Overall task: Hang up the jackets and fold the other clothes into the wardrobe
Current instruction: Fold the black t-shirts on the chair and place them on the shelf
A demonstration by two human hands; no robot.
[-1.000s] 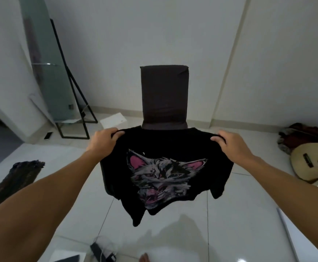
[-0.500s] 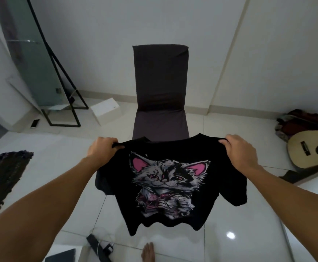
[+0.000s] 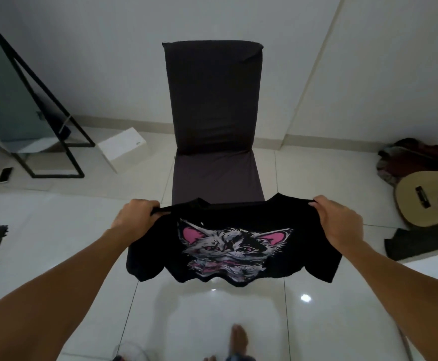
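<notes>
White floor tiles [image 3: 56, 230] lie under two hands [image 3: 137, 217] [image 3: 339, 221] gripping one black T-shirt [image 3: 238, 225].

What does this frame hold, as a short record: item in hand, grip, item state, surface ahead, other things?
item: black cat-print T-shirt
left hand: grips one shoulder
right hand: grips the other shoulder
item state: held spread in the air, print facing the camera, not yet folded
surface ahead: dark covered chair, seat bare
other things: guitar on the floor at right, white box, standing mirror at left
wardrobe: not in view
</notes>
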